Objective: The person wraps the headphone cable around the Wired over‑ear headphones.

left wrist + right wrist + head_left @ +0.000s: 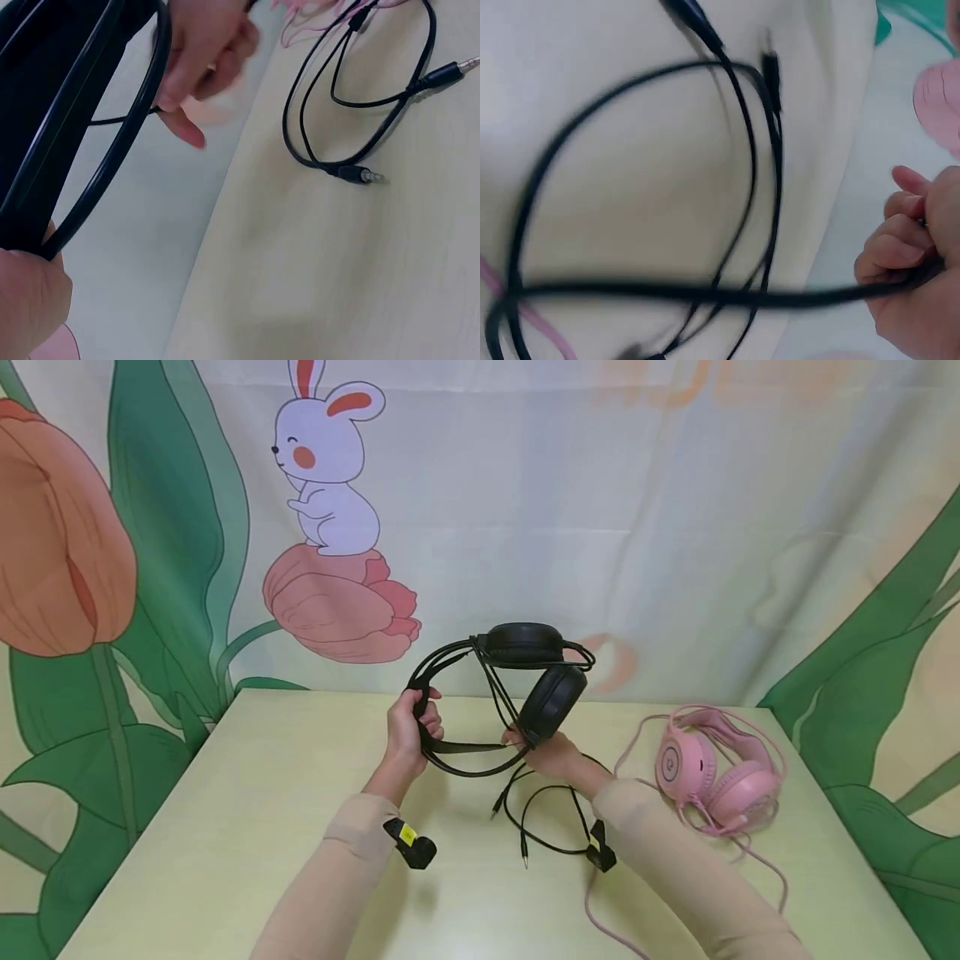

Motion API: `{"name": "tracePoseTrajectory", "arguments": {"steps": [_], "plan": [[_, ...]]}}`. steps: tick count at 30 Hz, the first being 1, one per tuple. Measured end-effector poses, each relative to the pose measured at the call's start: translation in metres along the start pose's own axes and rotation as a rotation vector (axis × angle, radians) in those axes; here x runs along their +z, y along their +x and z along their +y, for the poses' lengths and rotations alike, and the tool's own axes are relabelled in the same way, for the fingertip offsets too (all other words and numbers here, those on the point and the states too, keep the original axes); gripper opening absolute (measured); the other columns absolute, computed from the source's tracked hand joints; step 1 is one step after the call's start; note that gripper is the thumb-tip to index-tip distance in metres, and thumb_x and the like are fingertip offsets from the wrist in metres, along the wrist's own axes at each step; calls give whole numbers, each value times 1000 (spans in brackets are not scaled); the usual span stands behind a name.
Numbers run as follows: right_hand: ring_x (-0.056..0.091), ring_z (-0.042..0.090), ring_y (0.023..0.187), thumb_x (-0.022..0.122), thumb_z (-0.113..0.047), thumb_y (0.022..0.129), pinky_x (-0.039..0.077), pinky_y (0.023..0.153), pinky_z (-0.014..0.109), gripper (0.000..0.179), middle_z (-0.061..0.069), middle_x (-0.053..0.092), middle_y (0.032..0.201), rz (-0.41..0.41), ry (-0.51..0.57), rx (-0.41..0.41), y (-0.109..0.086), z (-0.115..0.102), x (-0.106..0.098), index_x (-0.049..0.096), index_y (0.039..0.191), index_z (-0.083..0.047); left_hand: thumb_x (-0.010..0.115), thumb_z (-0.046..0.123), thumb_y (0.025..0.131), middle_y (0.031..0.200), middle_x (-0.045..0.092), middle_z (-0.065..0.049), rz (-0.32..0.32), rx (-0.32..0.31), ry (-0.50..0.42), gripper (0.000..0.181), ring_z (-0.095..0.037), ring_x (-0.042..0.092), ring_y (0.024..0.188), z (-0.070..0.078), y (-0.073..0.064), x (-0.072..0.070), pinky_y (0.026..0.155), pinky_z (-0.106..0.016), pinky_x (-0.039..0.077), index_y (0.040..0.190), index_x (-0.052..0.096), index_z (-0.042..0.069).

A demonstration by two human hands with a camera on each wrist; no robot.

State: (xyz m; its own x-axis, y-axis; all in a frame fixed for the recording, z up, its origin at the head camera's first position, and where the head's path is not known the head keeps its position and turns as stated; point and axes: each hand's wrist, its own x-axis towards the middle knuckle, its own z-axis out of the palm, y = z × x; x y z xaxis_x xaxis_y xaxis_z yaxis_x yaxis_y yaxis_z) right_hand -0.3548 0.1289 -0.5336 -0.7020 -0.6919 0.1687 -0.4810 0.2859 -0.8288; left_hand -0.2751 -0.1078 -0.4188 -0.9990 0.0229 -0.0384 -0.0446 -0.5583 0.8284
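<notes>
A pair of black headphones (553, 700) is held up above the table, ear cups toward the back. With curled fingers my left hand (407, 733) grips the headband, also seen at close range in the left wrist view. Beside the lower ear cup, my right hand (551, 755) has its fingers closed round the black cable (817, 298). Several turns of cable run along the headband and across the ear cups. Its free end loops down over the table and splits into two leads with jack plugs (354, 174).
Pink headphones (682, 768) lie on the right side of the pale table (225, 827), their pink cord trailing toward the front edge. Behind the table hangs a cloth (525, 527) printed with a rabbit and tulips. Small black cameras (411, 843) sit on both wrists.
</notes>
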Motion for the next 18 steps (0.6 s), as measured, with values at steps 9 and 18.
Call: {"name": "tracePoseTrajectory", "arguments": {"steps": [9, 18], "plan": [[54, 14, 68, 37, -23, 99, 43, 62, 28, 30, 12, 65, 107, 105, -522, 127, -26, -107, 22, 62, 105, -6, 32, 17, 88, 47, 31, 5, 179, 103, 83, 20, -7, 28, 38, -2, 1, -1, 37, -21, 25, 87, 47, 3], [25, 7, 46, 35, -15, 98, 25, 45, 21, 33, -2, 45, 60, 58, -429, 226, -30, -117, 16, 67, 98, -5, 34, 15, 88, 49, 31, 3, 217, 153, 173, 21, -8, 29, 39, 3, 1, -8, 38, -22, 27, 88, 50, 1]]}}
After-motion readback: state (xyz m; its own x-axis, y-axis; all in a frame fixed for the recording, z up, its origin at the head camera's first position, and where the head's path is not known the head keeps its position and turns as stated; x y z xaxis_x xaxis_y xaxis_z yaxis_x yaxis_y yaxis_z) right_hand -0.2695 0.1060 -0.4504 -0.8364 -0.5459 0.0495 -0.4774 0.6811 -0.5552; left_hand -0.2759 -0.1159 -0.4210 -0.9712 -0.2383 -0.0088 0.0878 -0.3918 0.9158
